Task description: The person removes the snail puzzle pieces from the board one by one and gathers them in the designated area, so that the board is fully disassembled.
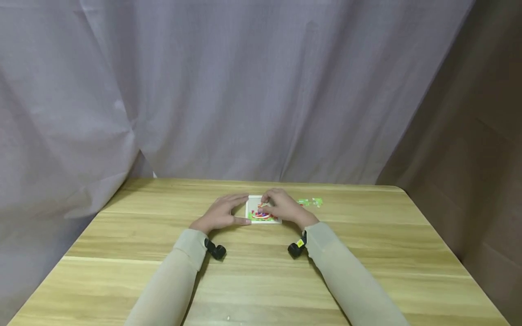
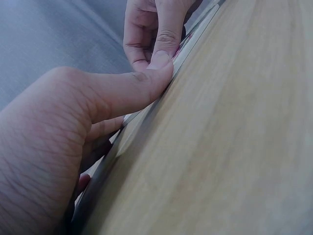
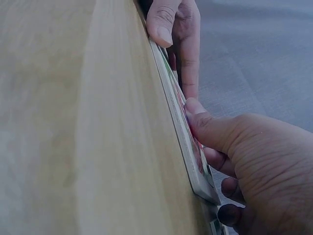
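A small white-framed puzzle tray point(image 1: 265, 222) lies on the table, its lower part filled with green, red and white puzzle pieces point(image 1: 257, 216) and its upper left bare grey. My left hand point(image 1: 222, 213) rests along the tray's left side, fingers stretched to the far corner and the thumb on the near corner. Over the tray's right half, my right hand point(image 1: 285, 209) bends its thumb and index finger around a small puzzle piece point(image 1: 263, 205), which the fingers partly hide. In the right wrist view, the right thumb point(image 3: 210, 128) sits low over the tray's printed surface.
Several loose green puzzle pieces point(image 1: 316, 202) lie on the table just right of the right hand. The wooden table point(image 1: 253, 280) runs back to a grey curtain point(image 1: 228, 90). Each wrist bears a small black camera.
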{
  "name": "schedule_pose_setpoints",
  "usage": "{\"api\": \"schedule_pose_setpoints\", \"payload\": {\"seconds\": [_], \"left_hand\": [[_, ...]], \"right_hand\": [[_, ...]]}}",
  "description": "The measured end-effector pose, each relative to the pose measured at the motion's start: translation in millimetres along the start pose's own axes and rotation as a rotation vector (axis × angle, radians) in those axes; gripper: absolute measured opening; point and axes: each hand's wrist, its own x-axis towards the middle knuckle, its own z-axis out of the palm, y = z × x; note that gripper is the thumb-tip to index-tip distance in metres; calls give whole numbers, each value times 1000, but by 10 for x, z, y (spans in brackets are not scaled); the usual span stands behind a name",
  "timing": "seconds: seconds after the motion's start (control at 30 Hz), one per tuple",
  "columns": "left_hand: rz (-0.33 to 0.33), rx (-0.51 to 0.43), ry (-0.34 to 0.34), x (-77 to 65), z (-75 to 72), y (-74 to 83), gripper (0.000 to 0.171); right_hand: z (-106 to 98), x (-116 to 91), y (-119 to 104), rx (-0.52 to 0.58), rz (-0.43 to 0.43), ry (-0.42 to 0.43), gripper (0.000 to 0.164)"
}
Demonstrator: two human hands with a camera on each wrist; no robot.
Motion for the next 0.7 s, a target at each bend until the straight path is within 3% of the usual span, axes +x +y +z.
{"api": "schedule_pose_setpoints", "payload": {"seconds": [0.17, 0.7], "left_hand": [[-1, 7, 8, 28, -29, 0, 94], [-25, 7, -10, 6, 18, 6, 94]], "right_hand": [[-74, 0, -130, -20, 66, -15, 36], [-61, -36, -132, 61, 76, -21, 37]]}}
